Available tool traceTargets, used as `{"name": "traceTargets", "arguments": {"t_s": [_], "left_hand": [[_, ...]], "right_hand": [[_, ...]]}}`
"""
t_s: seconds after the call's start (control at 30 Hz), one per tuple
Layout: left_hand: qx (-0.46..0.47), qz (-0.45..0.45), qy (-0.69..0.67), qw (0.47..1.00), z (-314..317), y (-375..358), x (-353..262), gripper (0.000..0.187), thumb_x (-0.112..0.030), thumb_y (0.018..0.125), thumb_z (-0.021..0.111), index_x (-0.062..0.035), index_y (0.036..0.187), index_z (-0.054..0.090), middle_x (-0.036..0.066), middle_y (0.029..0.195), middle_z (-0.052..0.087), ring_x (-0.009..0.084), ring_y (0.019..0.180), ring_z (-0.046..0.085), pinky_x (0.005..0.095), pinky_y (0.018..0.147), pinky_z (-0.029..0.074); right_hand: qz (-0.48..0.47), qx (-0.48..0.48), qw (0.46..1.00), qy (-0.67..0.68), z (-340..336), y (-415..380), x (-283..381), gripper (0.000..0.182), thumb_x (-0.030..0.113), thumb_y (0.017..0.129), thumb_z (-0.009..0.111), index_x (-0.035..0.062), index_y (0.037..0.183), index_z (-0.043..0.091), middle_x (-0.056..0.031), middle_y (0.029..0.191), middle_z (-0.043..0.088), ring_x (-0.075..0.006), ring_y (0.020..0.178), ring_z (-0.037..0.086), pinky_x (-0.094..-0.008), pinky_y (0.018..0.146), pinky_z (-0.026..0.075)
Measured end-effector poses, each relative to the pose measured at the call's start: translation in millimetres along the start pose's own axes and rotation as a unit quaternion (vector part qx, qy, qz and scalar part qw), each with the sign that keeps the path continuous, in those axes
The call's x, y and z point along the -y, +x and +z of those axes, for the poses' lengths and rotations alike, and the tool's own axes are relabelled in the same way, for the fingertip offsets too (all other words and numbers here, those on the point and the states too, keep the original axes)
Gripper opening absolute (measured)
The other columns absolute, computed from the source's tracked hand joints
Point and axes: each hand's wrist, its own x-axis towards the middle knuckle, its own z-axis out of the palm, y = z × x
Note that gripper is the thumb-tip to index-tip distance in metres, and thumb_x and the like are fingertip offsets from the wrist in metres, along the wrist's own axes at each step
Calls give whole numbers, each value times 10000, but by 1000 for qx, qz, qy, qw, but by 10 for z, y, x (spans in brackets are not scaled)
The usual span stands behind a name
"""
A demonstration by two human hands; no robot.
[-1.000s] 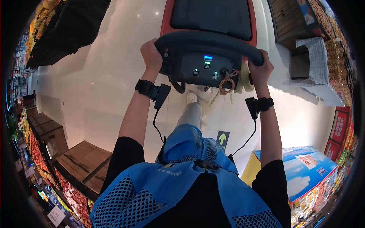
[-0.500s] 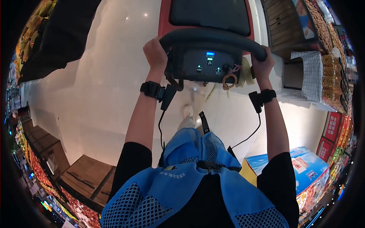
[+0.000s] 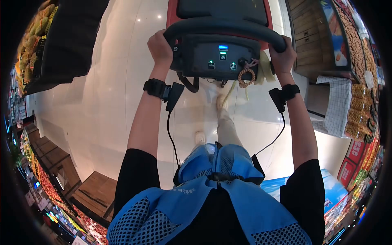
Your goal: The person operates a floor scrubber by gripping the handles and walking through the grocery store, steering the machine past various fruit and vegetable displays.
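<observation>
Both hands grip the curved black handlebar point(image 3: 224, 25) of a red and black walk-behind floor scrubber point(image 3: 171, 9). My left hand point(image 3: 160, 48) is wrapped round the bar's left end. At the right end, my right hand point(image 3: 282, 55) closes round the bar in the same way. Between them lies the control panel point(image 3: 218, 57), with a small blue display and green lights. A beaded ring point(image 3: 246, 77) on a pink tie hangs at the panel's right side. Beside it, near my right hand, dangles a pale yellowish strip of cloth point(image 3: 266, 67).
Pale shiny floor tiles point(image 3: 122, 81) run under the machine. A black-draped fruit stand point(image 3: 77, 41) is at the left, wooden crates point(image 3: 94, 192) behind it. To the right stand a wooden cabinet point(image 3: 308, 41), a checked cloth point(image 3: 339, 100) beneath packaged goods and a blue display box point(image 3: 332, 192).
The stands on both sides have slid toward the bottom of the view as I walk forward. My legs have changed stride. Both hands keep their hold on the handlebar.
</observation>
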Motion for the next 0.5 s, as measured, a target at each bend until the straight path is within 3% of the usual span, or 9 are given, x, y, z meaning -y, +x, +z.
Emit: {"name": "traceTargets", "arguments": {"t_s": [0.17, 0.3, 0.37, 0.5], "left_hand": [[3, 72, 161, 984, 386, 532, -62, 152, -63, 708, 504, 6, 711, 640, 105, 574, 604, 208, 562, 605, 291, 542, 451], [-3, 35, 89, 995, 668, 1170, 88, 173, -72, 718, 483, 5, 682, 634, 89, 566, 605, 196, 544, 597, 283, 522, 441], [-5, -75, -90, 993, 799, 1426, 16, 251, -109, 752, 423, 12, 668, 626, 94, 552, 597, 190, 530, 591, 276, 512, 435], [-13, -38, -1, 999, 1198, 1937, 46, 322, -145, 774, 370, 17, 651, 619, 97, 540, 589, 184, 510, 581, 270, 504, 430]], "right_hand": [[-1, 7, 999, 33, 369, 578, -271, 292, 146, 628, 697, 94, 871, 543, -132, 694, 598, -310, 671, 607, -345, 575, 485], [11, 18, 999, 39, 765, 1183, -437, 297, 160, 622, 709, 103, 868, 552, -123, 699, 603, -297, 655, 608, -335, 576, 494], [11, 21, 999, 37, 933, 1425, -555, 301, 166, 621, 710, 103, 869, 551, -119, 707, 607, -294, 658, 610, -332, 580, 497], [13, 20, 999, 34, 1224, 1917, -806, 313, 171, 619, 717, 98, 873, 549, -117, 711, 612, -288, 663, 615, -326, 581, 498]]}}
